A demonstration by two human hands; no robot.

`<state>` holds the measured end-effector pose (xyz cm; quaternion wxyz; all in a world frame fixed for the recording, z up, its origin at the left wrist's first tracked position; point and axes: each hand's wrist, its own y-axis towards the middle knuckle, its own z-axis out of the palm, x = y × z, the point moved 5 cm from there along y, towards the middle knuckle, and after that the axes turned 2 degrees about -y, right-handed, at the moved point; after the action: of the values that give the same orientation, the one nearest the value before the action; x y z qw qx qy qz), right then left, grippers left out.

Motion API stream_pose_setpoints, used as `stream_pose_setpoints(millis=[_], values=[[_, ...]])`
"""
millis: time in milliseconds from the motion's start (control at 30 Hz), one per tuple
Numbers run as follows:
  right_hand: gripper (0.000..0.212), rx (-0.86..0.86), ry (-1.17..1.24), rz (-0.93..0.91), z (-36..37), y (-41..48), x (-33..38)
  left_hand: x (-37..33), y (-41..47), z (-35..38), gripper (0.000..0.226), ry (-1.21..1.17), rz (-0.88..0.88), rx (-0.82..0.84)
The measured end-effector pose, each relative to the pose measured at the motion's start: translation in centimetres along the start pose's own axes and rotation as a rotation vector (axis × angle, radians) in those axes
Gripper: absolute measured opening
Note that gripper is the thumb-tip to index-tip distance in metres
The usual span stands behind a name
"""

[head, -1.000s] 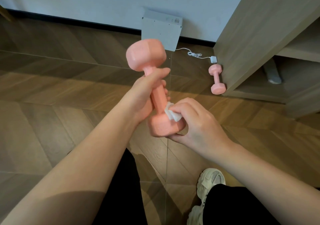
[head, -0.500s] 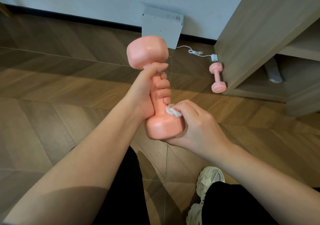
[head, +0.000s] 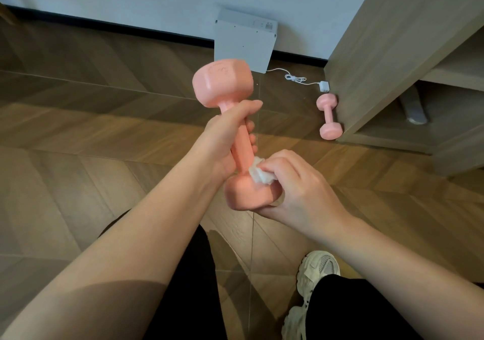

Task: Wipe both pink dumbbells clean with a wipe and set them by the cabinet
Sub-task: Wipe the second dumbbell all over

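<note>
Pink and nearly upright, the held dumbbell (head: pixel 240 143) is up in the air in front of you. Its long axis leans a touch left at the top, with one head high and far and the other low and near. Your left hand (head: pixel 222 146) is wrapped round the bar, fingers curled over to its right side. Your right hand (head: pixel 301 185) sits just right of the low head, cupped against it, fingers pinching a crumpled white wipe (head: pixel 260 174) into the corner where the bar meets that head.

So the wipe is at the bottom end, and the top head lies up and away from it, beyond your left hand's grip. My read: to reach that head, either the wipe travels up along the axis past the left hand, or the left hand turns the dumbbell end for end. The right hand does the travelling; the left is the clamp.

Now look far right. The second pink dumbbell (head: pixel 328 116) lies on the wooden floor (head: pixel 78 135), touching the side panel of the cabinet (head: pixel 379 51), its axis running near to far along that panel. That one looks already placed. The spot for yours lies right and farther off, on the right hand's side, though the left hand carries the weight.
</note>
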<state>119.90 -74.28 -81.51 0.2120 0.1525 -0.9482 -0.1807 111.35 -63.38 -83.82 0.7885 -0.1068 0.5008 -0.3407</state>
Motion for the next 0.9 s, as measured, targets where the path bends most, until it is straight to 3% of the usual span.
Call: stream_pose_setpoints(millis=[167, 500, 667, 900], values=[[0.048, 0.029, 0.090, 0.061, -0.3, 0.0, -0.2, -0.4, -0.1, 0.6, 0.028, -0.125, -0.056, 0.156], [0.045, 0.014, -0.036, -0.023, -0.4, 0.0, 0.2, 0.2, 0.3, -0.9, 0.021, -0.070, -0.071, -0.063], [0.048, 0.046, 0.063, 0.087, -0.5, 0.1, -0.2, -0.4, 0.0, -0.1, 0.026, -0.105, -0.063, 0.106], [0.048, 0.010, -0.012, -0.030, -0.3, 0.1, 0.5, 0.0, 0.1, -0.7, 0.019, 0.063, -0.045, -0.023]])
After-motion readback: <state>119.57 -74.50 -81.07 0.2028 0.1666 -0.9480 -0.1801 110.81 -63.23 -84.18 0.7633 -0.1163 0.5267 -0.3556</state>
